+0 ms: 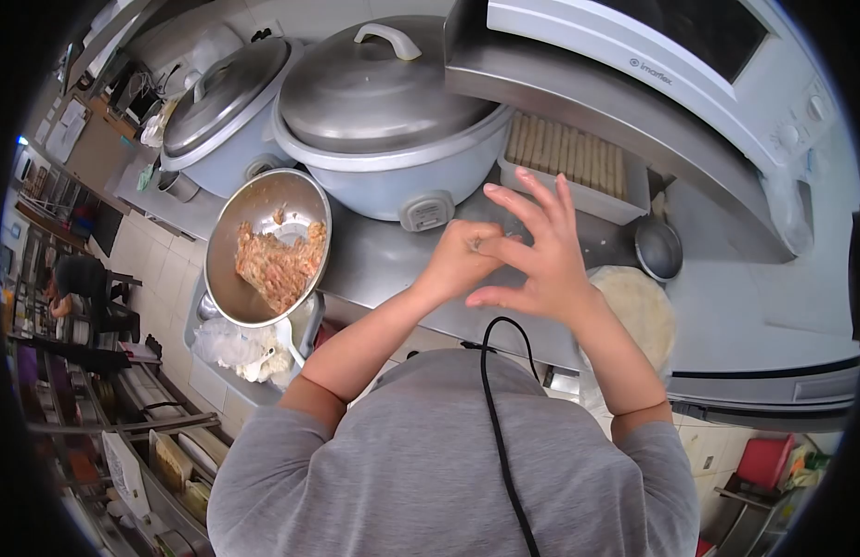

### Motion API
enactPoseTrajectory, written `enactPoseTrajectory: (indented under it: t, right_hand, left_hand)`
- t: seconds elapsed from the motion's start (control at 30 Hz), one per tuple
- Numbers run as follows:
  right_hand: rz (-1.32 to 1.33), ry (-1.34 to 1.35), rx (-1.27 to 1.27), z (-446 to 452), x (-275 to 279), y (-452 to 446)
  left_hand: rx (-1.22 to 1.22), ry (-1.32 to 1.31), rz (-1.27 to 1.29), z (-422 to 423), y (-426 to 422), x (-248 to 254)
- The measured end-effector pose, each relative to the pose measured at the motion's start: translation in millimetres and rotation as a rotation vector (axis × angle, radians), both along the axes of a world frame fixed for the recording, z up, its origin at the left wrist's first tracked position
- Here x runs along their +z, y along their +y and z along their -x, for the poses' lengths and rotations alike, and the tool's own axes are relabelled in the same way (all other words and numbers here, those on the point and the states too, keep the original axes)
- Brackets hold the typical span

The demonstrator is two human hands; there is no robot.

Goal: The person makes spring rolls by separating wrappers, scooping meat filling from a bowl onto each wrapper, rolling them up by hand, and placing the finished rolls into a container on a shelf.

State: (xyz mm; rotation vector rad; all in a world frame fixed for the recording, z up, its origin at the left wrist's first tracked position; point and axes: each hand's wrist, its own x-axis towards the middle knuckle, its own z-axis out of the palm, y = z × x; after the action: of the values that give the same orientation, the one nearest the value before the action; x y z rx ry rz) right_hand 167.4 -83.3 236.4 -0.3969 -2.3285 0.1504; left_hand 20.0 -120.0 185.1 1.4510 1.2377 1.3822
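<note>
Both hands are held together over the steel counter's front edge. My left hand (460,260) is closed, its curled fingers meeting my right index finger and seeming to grip it. My right hand (549,249) has its other fingers spread and its thumb apart, with nothing in them. To the left, a steel bowl (217,269) leans tilted, with a lump of raw ground meat mixture (280,267) inside. A stack of round pale wrappers (632,316) in clear plastic lies by my right forearm. Behind my right hand, a white plastic tub (642,195) holds rows of thin rolls (569,153).
Two large lidded rice cookers (393,172) stand at the back. A dark ladle (658,247) rests right of the tub. A white oven (634,51) sits on a raised steel shelf (625,111). Below the bowl, a grey tray (254,390) holds plastic bags and a white spoon (289,342).
</note>
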Motion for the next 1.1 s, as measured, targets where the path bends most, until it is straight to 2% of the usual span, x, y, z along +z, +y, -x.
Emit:
enactPoseTrajectory:
  t: [0.1, 0.17, 0.2, 0.27, 0.37, 0.5, 0.53, 0.6, 0.67, 0.7, 0.77, 0.8, 0.83, 0.87, 0.93, 0.97, 1.0, 1.03, 1.07, 1.1]
  right_hand:
    - [0.004, -0.033, -0.002, -1, -5, 1]
    - [0.027, -0.041, 0.003, -1, -3, 4]
    - [0.059, 0.022, 0.017, -1, 1, 3]
    - [0.097, 0.084, 0.034, 0, 1, 3]
    - [0.065, 0.048, 0.041, 1, -12, 5]
    - [0.052, -0.098, 0.024, -6, -18, 9]
    - [0.064, -0.179, 0.01, -9, -19, 10]
    - [0.159, -0.147, -0.015, -16, -35, 23]
    - [0.424, 0.009, -0.026, -21, -61, 30]
    - [0.425, 0.007, -0.036, -22, -80, 30]
    - [0.588, 0.056, -0.209, -25, -124, 21]
    - [0.541, -0.086, -0.172, -29, -151, 14]
    - [0.494, -0.229, -0.134, -34, -173, 6]
    - [0.498, -0.229, -0.146, -37, -184, -3]
    - [0.232, -0.479, -0.101, -36, -200, -16]
    - [0.235, -0.482, -0.111, -37, -211, -13]
    - [0.114, -0.459, -0.142, -38, -225, -8]
    - [-0.007, -0.435, -0.172, -37, -236, -3]
    - [-0.006, -0.438, -0.179, -34, -245, 7]
    - [0.072, -0.503, -0.294, -29, -251, 21]
  left_hand:
    - [-0.048, 0.035, 0.008, -3, -3, 10]
    - [-0.077, -0.038, 0.018, -5, -4, 16]
    - [-0.077, -0.039, 0.022, -5, -3, 16]
    - [-0.057, 0.1, -0.09, -5, -1, 16]
    - [-0.081, 0.06, 0.021, 2, 3, 1]
    - [-0.087, 0.076, 0.023, -7, 9, -10]
    - [-0.105, 0.005, 0.002, -9, 17, -26]
    - [-0.134, -0.073, -0.011, -18, 22, -47]
    - [-0.039, -0.481, 0.172, -28, 26, -53]
    - [-0.048, -0.485, 0.175, -29, 28, -69]
    - [0.251, -0.807, 0.341, -25, 35, -127]
    - [0.242, -0.805, 0.347, -18, 36, -151]
    - [0.318, -0.922, 0.414, -8, 34, -174]
    - [0.395, -1.039, 0.485, 1, 30, -190]
    - [0.389, -0.965, 0.45, 15, 23, -204]
    - [0.393, -0.892, 0.405, 20, 20, -208]
    - [0.385, -0.893, 0.411, 21, 13, -197]
    - [0.42, -0.668, 0.409, 21, 5, -173]
    - [0.45, -0.442, 0.401, 22, -2, -160]
    - [0.443, -0.443, 0.402, 27, -5, -167]
